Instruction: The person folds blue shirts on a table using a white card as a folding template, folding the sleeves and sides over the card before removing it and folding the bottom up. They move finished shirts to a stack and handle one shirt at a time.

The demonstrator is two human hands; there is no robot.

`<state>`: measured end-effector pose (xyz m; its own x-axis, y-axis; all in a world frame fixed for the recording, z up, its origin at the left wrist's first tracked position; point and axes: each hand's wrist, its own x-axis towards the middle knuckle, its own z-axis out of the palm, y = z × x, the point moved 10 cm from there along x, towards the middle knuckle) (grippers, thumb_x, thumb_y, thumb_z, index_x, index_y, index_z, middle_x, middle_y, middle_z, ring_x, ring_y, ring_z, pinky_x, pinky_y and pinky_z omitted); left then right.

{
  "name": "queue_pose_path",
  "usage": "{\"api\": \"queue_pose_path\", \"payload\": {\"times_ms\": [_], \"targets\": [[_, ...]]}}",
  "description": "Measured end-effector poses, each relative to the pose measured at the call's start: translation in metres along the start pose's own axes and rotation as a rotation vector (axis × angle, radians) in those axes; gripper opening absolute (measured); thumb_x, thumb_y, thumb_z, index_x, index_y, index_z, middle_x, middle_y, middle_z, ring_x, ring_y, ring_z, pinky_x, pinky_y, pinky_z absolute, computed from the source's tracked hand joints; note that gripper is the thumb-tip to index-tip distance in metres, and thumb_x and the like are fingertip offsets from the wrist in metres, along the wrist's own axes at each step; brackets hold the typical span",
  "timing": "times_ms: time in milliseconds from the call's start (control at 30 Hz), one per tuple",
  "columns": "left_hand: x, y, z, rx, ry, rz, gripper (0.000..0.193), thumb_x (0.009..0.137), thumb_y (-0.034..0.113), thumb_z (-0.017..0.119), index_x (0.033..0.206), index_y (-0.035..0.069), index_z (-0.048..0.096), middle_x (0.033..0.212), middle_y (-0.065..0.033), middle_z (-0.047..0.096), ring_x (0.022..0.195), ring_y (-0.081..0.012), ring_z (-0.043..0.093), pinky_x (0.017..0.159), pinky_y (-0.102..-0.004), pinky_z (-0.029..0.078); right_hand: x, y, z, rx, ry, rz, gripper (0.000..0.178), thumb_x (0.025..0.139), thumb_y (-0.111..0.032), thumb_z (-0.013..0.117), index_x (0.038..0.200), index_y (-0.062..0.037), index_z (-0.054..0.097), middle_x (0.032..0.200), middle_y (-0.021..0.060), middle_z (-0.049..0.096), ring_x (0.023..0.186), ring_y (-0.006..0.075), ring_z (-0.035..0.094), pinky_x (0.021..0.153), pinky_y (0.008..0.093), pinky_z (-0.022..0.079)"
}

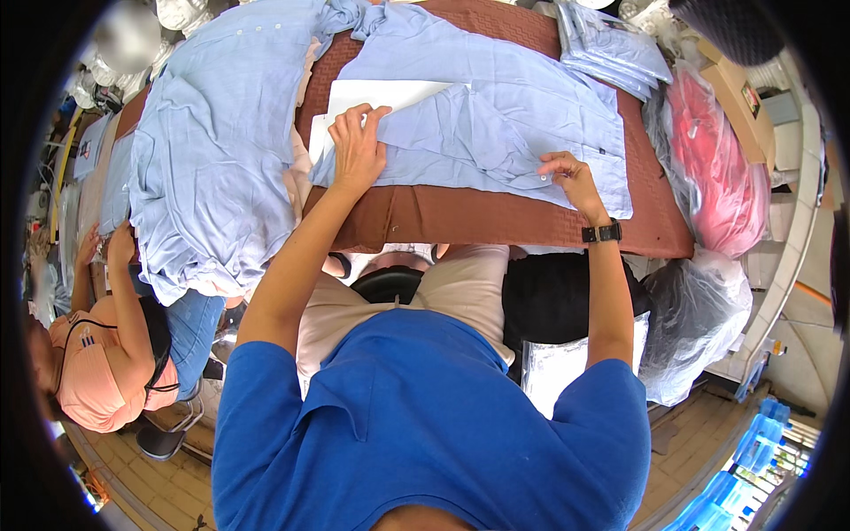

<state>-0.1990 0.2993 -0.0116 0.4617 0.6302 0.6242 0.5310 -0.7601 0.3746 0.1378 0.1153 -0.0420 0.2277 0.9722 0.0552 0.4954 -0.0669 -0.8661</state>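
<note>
A light blue shirt (pixel 567 115) lies spread on the brown-covered table (pixel 425 212) in front of me, partly folded over a white board (pixel 376 92). My left hand (pixel 359 146) is at the left end of the shirt, fingers bent over the fabric edge beside the board. It appears to grip the cloth there, though the fingertips are partly hidden. Farther right, my right hand (pixel 574 180) has thumb and forefinger brought together at the shirt's sleeve, next to a small white button (pixel 544 177). A dark watch is on my right wrist.
Several light blue shirts (pixel 217 133) are heaped at the left, hanging over the table edge. Bagged folded shirts (pixel 611 49) lie at the back right. Red goods in clear plastic (pixel 708 159) stand beyond the right edge. Another person (pixel 106 354) sits at the left.
</note>
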Motion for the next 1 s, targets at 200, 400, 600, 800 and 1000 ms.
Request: {"api": "queue_pose_path", "payload": {"times_ms": [200,400,600,800,1000], "targets": [[0.000,-0.011,0.016,-0.121,-0.106,0.028,0.062,0.069,-0.011,0.056,0.121,0.021,0.068,0.135,-0.0015,0.054,0.122,-0.0277,0.046,0.106,-0.0457,0.029,0.006,-0.045,0.008,-0.474,0.296,-0.109,0.037,0.080,0.010,0.051,0.105,-0.0075,0.071,0.117,0.0118,0.063,0.107,0.0290,0.058,0.093,0.0412,0.045],[-0.005,-0.019,0.026,-0.131,-0.173,0.082,0.044,0.075,0.000,0.059,0.111,0.020,0.074,0.130,0.0035,0.062,0.125,-0.0245,0.048,0.110,-0.0433,0.026,0.037,-0.152,0.070,-0.605,0.357,-0.441,0.033,0.089,-0.013,0.062,0.122,-0.0112,0.064,0.130,0.0089,0.057,0.122,0.0330,0.049,0.102,0.0535,0.037],[0.003,-0.006,0.018,-0.118,-0.204,0.017,0.023,0.091,0.025,0.060,0.108,0.014,0.072,0.129,0.0006,0.062,0.129,-0.0237,0.046,0.108,-0.0442,0.027,0.081,-0.135,0.140,-0.753,0.194,-0.525,0.056,0.093,-0.045,0.060,0.140,-0.0159,0.052,0.151,0.0104,0.042,0.139,0.0357,0.038,0.113,0.0551,0.029],[0.015,-0.022,0.042,0.118,-0.291,-0.167,0.041,0.094,0.045,0.058,0.117,0.012,0.063,0.139,-0.0029,0.054,0.132,-0.0257,0.043,0.110,-0.0541,0.024,0.082,-0.093,0.171,-0.781,0.099,-0.428,0.064,0.094,-0.054,0.053,0.147,-0.0183,0.046,0.155,0.0095,0.038,0.144,0.0357,0.031,0.116,0.0572,0.024],[0.018,0.006,0.064,0.155,-0.220,0.059,0.066,0.092,0.063,0.049,0.145,0.024,0.048,0.155,-0.0058,0.037,0.144,-0.0359,0.028,0.114,-0.0653,0.013,0.101,-0.073,0.162,-0.631,0.014,-0.310,0.054,0.095,-0.045,0.053,0.140,-0.0141,0.054,0.153,0.0098,0.042,0.139,0.0368,0.037,0.112,0.0558,0.029]]}}
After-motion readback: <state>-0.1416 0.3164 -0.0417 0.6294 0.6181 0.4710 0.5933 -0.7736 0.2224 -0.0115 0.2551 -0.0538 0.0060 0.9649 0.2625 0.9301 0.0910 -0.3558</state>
